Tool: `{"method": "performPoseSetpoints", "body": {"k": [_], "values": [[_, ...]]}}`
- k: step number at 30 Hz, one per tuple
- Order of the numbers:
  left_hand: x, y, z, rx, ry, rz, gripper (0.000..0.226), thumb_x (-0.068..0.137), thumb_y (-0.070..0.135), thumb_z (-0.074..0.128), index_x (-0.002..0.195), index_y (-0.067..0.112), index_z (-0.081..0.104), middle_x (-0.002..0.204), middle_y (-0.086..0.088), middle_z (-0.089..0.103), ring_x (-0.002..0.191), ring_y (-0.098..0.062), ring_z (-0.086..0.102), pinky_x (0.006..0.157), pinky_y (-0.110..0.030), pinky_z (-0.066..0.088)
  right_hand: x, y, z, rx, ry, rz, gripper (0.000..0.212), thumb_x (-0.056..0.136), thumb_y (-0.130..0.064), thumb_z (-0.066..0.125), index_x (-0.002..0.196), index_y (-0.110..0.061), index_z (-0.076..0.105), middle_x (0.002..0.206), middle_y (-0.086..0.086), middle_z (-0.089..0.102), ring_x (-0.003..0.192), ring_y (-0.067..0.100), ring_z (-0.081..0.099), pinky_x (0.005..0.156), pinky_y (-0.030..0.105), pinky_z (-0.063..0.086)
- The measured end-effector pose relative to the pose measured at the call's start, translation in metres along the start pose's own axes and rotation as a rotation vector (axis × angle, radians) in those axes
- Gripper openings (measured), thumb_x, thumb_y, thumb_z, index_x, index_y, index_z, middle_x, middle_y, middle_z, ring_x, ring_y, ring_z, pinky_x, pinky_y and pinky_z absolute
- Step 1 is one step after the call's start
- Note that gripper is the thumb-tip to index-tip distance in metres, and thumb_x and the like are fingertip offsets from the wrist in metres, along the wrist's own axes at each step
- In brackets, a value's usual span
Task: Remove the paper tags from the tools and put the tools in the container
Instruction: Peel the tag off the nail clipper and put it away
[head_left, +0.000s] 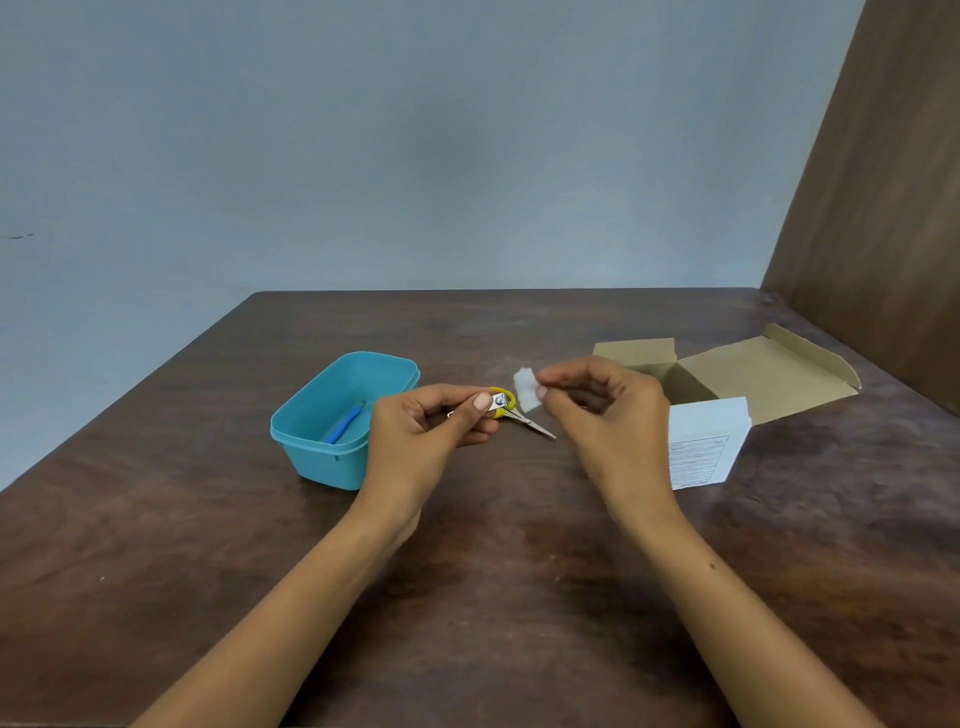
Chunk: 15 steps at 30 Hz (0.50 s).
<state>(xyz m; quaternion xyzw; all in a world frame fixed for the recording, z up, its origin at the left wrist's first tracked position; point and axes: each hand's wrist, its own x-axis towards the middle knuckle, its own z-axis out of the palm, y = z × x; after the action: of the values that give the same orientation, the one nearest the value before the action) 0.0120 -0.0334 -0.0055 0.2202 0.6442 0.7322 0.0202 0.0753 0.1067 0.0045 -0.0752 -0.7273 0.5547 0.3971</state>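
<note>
Scissors (519, 414) with yellow finger loops and slim metal blades sit just right of the teal container (311, 457), and above them a small silver tool, seemingly a nail clipper (497, 401), is pinched between the thumb and fingers of the left hand (421, 431); whether that hand also holds the scissors or they lie on the table (519, 545) beneath cannot be told. Further right of the container, the right hand (608, 410) pinches a small white paper tag (525, 388) at its fingertips, close beside the clipper; whether the tag is already free is unclear. Inside the container lies a thin blue-handled tool (344, 424). Well right of the container stands an open cardboard box (753, 374) with a white printed label on its near face. To finish this step well, the left hand should brace the tool firmly while the right draws the tag away slowly and straight, so it comes off whole instead of tearing, then sets the paper aside clear of the container before the tool goes in.
</note>
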Motion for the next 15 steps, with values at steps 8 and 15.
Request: {"method": "performPoseSetpoints", "body": {"k": [8,15], "values": [[-0.004,0.002,0.0,-0.022,0.018,-0.043,0.016,0.081,0.003,0.067,0.096,0.001,0.072,0.076,-0.008,0.075,0.07,-0.014,0.073,0.062,-0.017,0.056,-0.01,0.007,0.01,-0.45,-0.167,-0.567,0.012,0.074,-0.003,0.071,0.083,-0.01,0.074,0.08,-0.001,0.074,0.073,0.01,0.068,0.063,0.03,0.055],[-0.002,0.003,0.0,-0.093,0.02,-0.095,0.011,0.081,0.002,0.067,0.091,0.003,0.072,0.072,-0.007,0.075,0.071,-0.015,0.073,0.061,-0.018,0.057,-0.01,0.006,0.009,-0.328,0.019,-0.447,0.012,0.072,0.001,0.075,0.077,-0.01,0.074,0.075,-0.004,0.073,0.068,0.005,0.068,0.064,0.028,0.056]]}}
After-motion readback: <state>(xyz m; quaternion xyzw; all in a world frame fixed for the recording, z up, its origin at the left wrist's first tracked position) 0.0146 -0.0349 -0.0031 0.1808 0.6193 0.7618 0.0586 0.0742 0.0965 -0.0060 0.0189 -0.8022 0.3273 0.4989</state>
